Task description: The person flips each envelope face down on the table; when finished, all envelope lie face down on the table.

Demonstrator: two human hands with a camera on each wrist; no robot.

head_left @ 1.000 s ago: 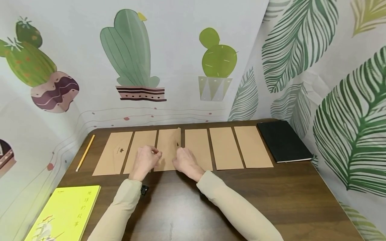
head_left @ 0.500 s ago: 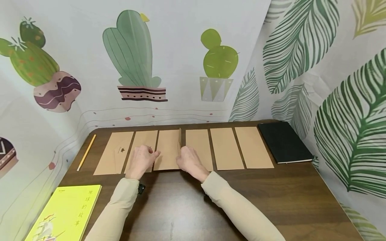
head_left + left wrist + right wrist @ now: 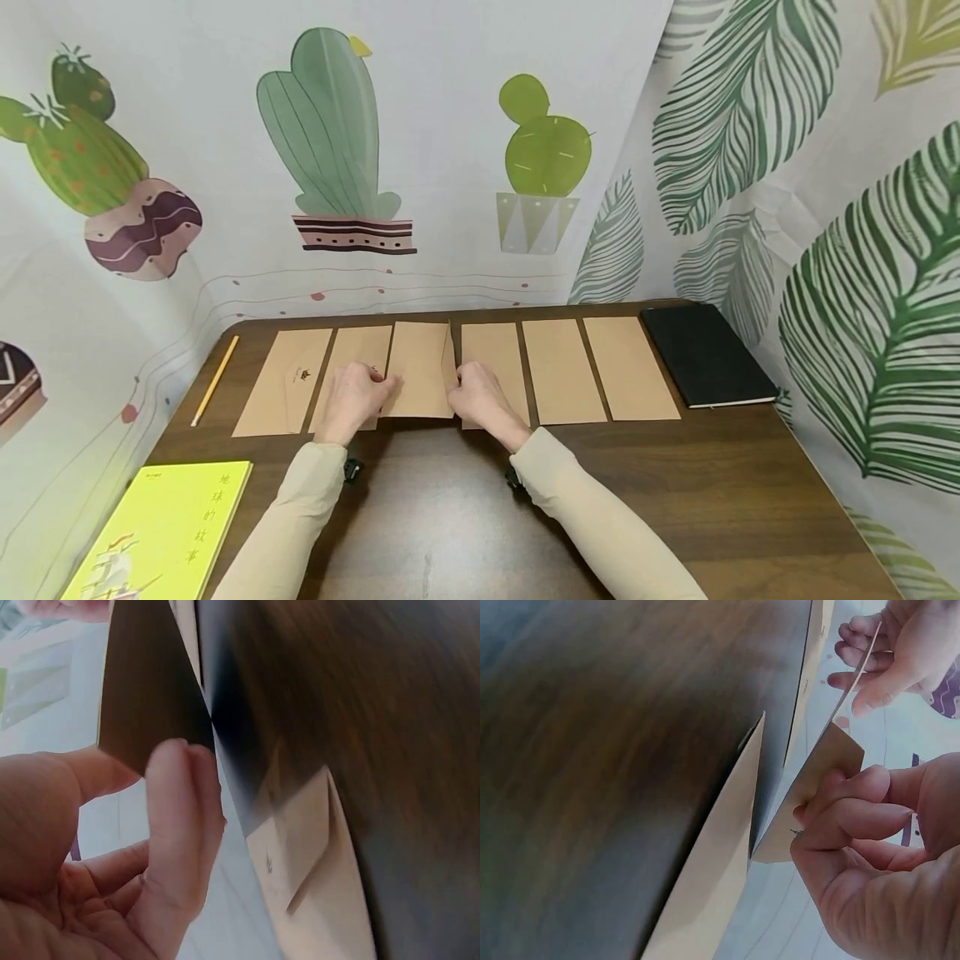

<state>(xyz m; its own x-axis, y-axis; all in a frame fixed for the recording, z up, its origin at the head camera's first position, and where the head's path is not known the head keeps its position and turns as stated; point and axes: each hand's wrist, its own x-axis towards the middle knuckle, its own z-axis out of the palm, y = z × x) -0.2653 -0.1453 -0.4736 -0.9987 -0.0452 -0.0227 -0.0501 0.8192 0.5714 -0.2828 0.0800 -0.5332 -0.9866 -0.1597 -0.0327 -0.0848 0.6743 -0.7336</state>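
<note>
A brown kraft envelope [image 3: 418, 367], third from the left in a row of several, is raised at its near edge, with a dark shadow beneath. My left hand [image 3: 351, 400] pinches its left edge between thumb and fingers; the left wrist view shows the dark underside of the envelope [image 3: 154, 682] in that grip. On the other side my right hand [image 3: 482, 395] pinches the flap [image 3: 836, 761], which stands up from the envelope's right edge. Part of a small printed mark shows beside the right fingers in the right wrist view.
Flat envelopes lie on both sides, among them one at the far left [image 3: 258, 400] with a crown print and one at the right [image 3: 630, 367]. A yellow pencil [image 3: 215, 381] and yellow book [image 3: 161, 525] lie left. A black notebook [image 3: 705, 354] lies right on the brown table [image 3: 450, 533].
The flap has swung outward to the right with my right hand. The envelope's near edge has risen off the table, and my left hand now pinches its left edge.
</note>
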